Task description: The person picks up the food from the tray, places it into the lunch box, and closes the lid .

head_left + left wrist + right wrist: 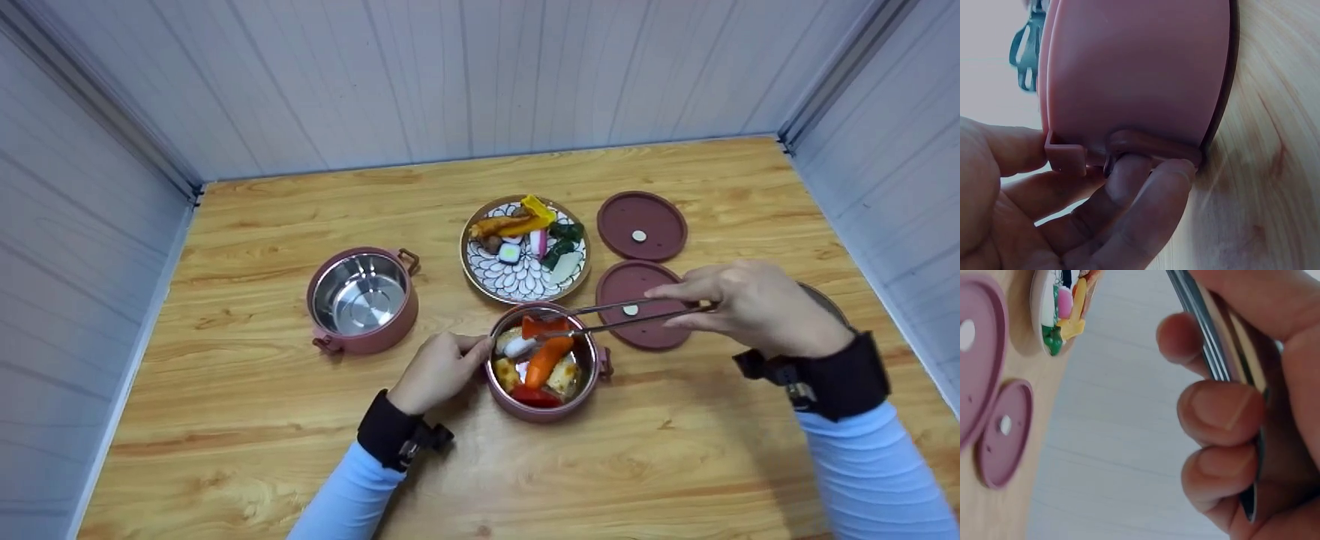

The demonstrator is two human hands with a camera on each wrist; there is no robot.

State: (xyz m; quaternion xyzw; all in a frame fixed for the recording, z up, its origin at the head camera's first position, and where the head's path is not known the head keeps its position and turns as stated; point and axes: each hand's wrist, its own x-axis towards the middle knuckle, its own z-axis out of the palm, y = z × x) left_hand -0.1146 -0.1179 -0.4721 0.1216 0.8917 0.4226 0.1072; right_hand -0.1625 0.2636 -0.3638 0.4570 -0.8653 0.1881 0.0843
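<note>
1. Red-orange piece (544,327) is between the tips of the metal tongs (646,318), toward the far side of the nearer pot (544,412). Can't tell if they're really squeezing it, or if it's clear of the pile.
2. Right hand (754,306): fingers wrapped round the back end of the tongs. From there the piece lies left and a touch closer to the person.
3. Tongs run nearly sideways across the desk (247,450), over the nearer lid (646,339). The piece looks longer side to side, so roughly in line with them.
4. Left hand (442,371) is actually the nearer one, fingers curled on the side handle (1157,147), thumb at the rim.
5. IMO the tip-to-piece line-up matters most here, with the orange piece (549,362) snug just below it.
</note>
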